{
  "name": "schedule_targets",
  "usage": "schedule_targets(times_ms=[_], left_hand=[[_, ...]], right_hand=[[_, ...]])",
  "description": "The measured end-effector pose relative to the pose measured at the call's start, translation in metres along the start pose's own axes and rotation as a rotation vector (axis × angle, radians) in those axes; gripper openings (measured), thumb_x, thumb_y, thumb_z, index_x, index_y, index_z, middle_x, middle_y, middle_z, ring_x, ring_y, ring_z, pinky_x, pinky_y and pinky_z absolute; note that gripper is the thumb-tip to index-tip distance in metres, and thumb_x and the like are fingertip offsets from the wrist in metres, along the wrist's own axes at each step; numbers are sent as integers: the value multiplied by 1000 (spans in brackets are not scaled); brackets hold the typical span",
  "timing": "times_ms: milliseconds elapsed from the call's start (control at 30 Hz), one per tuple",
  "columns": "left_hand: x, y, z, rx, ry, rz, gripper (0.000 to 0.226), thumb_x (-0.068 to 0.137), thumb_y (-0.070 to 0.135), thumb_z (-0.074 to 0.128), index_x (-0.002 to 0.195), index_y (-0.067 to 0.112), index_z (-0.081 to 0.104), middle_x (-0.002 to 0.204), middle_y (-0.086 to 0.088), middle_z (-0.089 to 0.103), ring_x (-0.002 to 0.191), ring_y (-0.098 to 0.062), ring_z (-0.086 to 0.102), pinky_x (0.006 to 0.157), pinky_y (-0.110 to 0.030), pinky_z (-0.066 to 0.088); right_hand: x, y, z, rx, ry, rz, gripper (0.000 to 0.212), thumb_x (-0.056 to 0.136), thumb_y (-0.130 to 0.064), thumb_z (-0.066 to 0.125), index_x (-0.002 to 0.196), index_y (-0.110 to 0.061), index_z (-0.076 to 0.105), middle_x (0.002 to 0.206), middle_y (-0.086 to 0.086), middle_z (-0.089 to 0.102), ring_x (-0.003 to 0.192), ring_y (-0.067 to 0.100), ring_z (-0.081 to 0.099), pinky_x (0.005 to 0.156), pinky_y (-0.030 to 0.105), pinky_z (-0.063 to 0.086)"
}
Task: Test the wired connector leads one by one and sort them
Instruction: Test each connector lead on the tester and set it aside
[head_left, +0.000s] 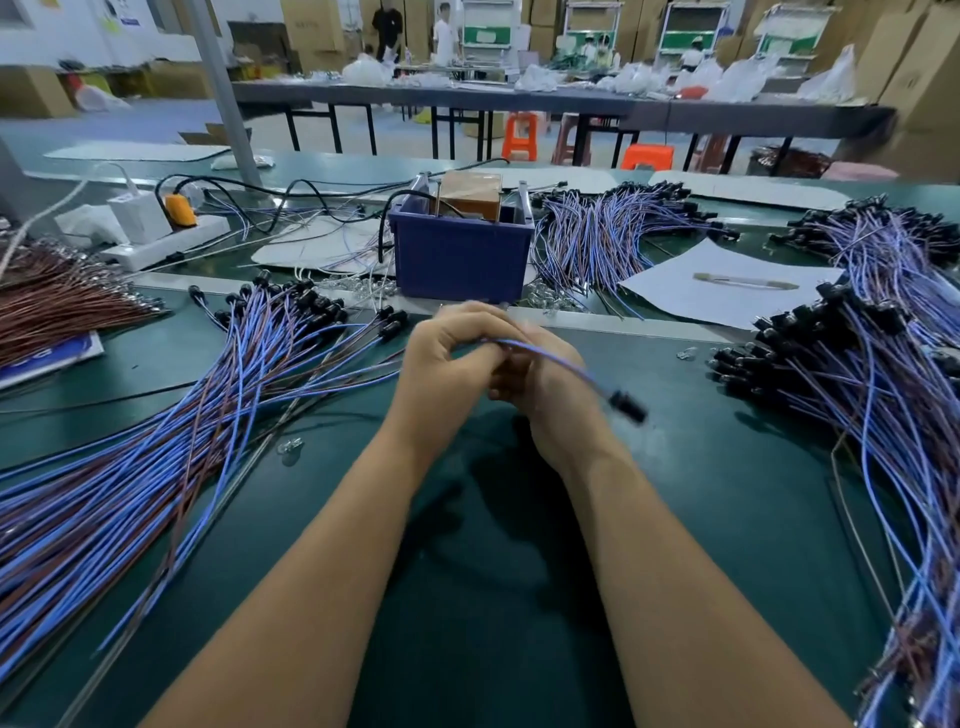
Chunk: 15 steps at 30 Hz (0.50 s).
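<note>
Both hands meet over the green table (467, 519), the left hand (447, 358) and the right hand (545, 379) curled together around one blue-and-brown connector lead (550, 358). Its black connector (628, 404) hangs free just right of the grip. A blue bin (460, 260) stands just beyond the knuckles, with heaps of leads (156, 441) to either side.

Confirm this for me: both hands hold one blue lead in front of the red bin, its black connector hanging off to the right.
One thing is wrong: the bin is blue, not red, as the head view shows. The rest stands: both hands, left and right, hold one blue lead in front of it, its black connector hanging off to the right.
</note>
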<state>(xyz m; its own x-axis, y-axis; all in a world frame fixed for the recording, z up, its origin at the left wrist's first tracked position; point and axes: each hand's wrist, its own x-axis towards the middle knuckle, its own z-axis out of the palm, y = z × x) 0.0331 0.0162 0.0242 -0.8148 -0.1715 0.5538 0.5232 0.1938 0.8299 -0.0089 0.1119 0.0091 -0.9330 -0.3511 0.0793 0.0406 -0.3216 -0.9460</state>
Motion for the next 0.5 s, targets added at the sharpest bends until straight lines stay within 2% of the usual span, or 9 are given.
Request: schedule_targets(times_ms=[67, 100, 200, 333, 433, 500], left_hand=[[-4, 3, 9, -216, -110, -119, 28, 69, -7, 45, 65, 5, 70, 78, -21, 62, 73, -26, 57, 60, -23, 49], [-6, 3, 12, -254, -145, -149, 27, 67, -6, 44, 63, 4, 68, 74, -24, 59, 69, -24, 55, 58, -21, 46], [-5, 2, 10, -307, -202, -189, 25, 62, -2, 41, 61, 2, 66, 64, -16, 58, 61, -23, 53, 55, -21, 43], [-1, -3, 3, -399, -277, -224, 34, 64, 7, 38, 61, 8, 72, 67, -15, 65, 68, -25, 57, 62, -29, 43], [0, -8, -2, -497, -273, -222, 39, 73, 13, 34, 67, 7, 73, 69, -14, 67, 71, -25, 61, 67, -29, 47], [1, -10, -7, -617, -240, -245, 39, 77, 17, 36, 72, 4, 72, 72, -16, 66, 73, -26, 60, 72, -32, 48]], right_hand=[[2, -2, -4, 85, 0, 62, 40, 104, -32, 32, 93, -16, 67, 80, 5, 67, 67, 18, 61, 63, 29, 46], [3, -2, -6, 88, 14, 91, 41, 104, -35, 32, 95, -14, 66, 82, 6, 66, 72, 19, 61, 66, 32, 46], [6, -4, -7, 68, 46, 156, 36, 103, -33, 37, 97, -12, 65, 76, 8, 63, 67, 18, 57, 65, 30, 46], [6, -2, -8, 44, 37, 113, 21, 99, -21, 47, 85, -13, 61, 67, 3, 58, 58, 14, 52, 57, 24, 44], [4, 1, -9, 97, 25, 39, 10, 94, -6, 54, 92, -6, 64, 71, 7, 63, 59, 14, 59, 55, 21, 49], [3, 2, -9, 179, -8, 12, 9, 93, -4, 56, 95, -3, 65, 76, 11, 63, 63, 13, 60, 59, 19, 50]])
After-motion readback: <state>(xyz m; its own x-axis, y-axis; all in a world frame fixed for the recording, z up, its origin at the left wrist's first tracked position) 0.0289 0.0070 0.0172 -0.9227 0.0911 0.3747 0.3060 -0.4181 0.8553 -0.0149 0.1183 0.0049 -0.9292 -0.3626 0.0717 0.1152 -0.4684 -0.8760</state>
